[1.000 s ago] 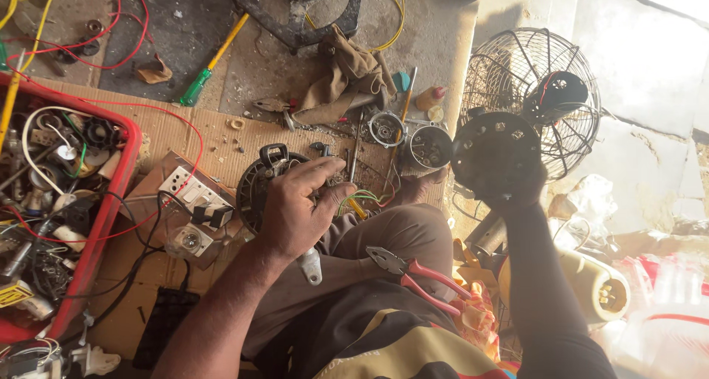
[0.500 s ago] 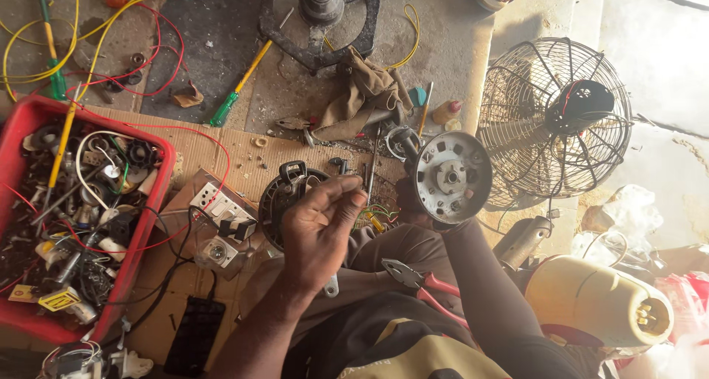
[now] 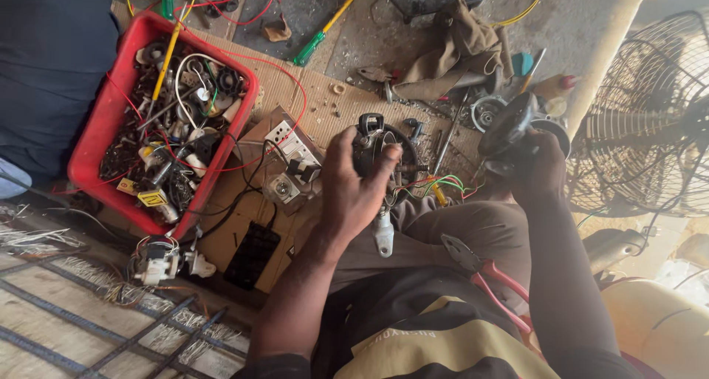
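Left hand grips motor on lap, right hand clamps cover; loose wires may snag.

this is looking like a small floor-level repair workshop for electric fans. a red crate is overflowing with salvaged wires, switches and small parts, and everything else is lying around it: a sheet of cardboard is spreading beside it under loose screws, a green-handled screwdriver is lying beyond it on bare concrete, a wire fan guard is standing well off from it, and red-handled pliers are resting on the seated person's lap.
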`<act>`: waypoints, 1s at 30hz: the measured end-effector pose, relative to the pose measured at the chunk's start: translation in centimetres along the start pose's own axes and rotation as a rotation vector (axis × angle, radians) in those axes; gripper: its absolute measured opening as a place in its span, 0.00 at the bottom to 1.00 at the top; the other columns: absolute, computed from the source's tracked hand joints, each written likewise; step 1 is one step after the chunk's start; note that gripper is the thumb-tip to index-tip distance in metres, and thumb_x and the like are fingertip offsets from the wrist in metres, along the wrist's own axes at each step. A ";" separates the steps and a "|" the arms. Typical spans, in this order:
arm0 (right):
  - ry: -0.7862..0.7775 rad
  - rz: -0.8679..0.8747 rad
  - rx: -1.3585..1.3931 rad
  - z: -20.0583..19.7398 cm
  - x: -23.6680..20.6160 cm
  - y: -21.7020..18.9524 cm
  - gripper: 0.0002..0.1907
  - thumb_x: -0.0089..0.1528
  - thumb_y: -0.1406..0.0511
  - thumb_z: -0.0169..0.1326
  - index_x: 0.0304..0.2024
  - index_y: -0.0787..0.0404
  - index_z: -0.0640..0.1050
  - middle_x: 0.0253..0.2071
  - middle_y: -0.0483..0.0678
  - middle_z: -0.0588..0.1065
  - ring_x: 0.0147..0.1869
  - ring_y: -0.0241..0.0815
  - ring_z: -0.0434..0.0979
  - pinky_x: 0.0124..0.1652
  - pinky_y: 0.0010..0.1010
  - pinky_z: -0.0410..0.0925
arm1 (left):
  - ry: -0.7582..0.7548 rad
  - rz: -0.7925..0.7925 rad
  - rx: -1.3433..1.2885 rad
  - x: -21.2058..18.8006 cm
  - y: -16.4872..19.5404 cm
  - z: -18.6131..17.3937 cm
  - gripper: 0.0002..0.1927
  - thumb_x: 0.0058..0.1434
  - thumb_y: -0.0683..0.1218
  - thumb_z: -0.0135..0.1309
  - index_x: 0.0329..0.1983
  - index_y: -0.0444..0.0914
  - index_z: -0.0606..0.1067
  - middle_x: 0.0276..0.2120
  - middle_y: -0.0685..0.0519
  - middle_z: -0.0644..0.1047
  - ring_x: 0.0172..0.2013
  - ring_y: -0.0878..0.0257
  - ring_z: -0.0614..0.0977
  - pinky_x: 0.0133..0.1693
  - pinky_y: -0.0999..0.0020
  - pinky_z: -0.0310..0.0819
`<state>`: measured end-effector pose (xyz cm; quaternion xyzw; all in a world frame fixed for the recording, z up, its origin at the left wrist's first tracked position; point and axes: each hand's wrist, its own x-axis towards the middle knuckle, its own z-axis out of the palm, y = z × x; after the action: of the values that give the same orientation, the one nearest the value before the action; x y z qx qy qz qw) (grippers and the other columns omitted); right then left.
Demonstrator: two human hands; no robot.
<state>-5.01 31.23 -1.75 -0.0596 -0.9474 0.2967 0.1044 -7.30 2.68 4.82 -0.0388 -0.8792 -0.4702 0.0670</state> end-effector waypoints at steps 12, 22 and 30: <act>-0.369 0.801 0.192 3.2 3.2 -4.6 0.35 0.56 0.53 0.66 0.56 0.68 0.70 0.45 0.61 0.78 0.48 0.54 0.80 0.49 0.42 0.72 | -0.150 -0.206 -0.242 0.6 -4.6 0.7 0.19 0.64 0.53 0.64 0.49 0.36 0.78 0.39 0.54 0.82 0.37 0.65 0.85 0.41 0.69 0.82; -0.572 0.795 0.012 5.1 4.6 -4.9 0.47 0.52 0.48 0.70 0.59 0.70 0.63 0.57 0.68 0.69 0.61 0.65 0.72 0.58 0.47 0.67 | -0.223 -0.140 -0.295 2.3 -3.9 0.1 0.12 0.69 0.48 0.62 0.48 0.36 0.78 0.40 0.55 0.79 0.40 0.68 0.80 0.43 0.72 0.77; -0.305 0.632 0.211 4.6 3.1 -3.5 0.30 0.59 0.55 0.68 0.55 0.67 0.73 0.51 0.59 0.76 0.52 0.50 0.79 0.51 0.37 0.73 | -0.213 -0.293 -0.311 1.9 -3.6 0.6 0.12 0.67 0.49 0.62 0.44 0.36 0.79 0.37 0.58 0.79 0.37 0.71 0.80 0.41 0.73 0.77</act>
<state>-9.29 26.38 -2.91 -0.2934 -0.8510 0.4158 -0.1293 -9.72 1.18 1.89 0.0302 -0.7946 -0.5977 -0.1019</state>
